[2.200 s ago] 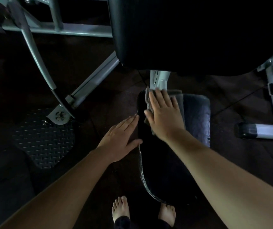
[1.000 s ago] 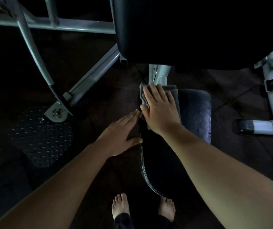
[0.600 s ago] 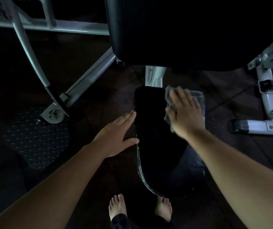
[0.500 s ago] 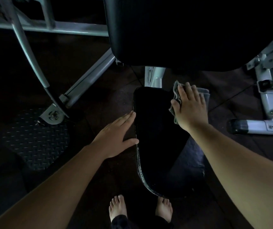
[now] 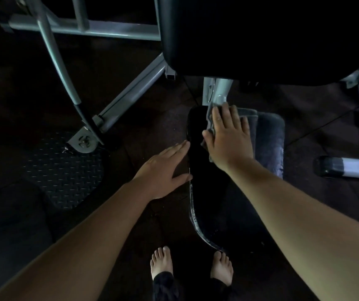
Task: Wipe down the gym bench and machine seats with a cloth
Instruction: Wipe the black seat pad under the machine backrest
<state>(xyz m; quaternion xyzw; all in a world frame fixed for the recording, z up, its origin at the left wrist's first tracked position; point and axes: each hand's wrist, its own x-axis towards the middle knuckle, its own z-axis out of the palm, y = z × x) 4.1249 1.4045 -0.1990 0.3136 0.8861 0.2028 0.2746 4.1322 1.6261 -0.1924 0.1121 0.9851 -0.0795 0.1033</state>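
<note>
head view: right grip flat, fingers spread straight, pressing grey cloth beneath the palm onto the far end of the seat surface. left grip flat, fingers straight, against the surface edge just left. best pulled back in overlapping strokes, pressure even.

The light is dim over a dark floor. Grey steel frame tubes cross the far left. A diamond-plate footplate lies nearer.
</note>
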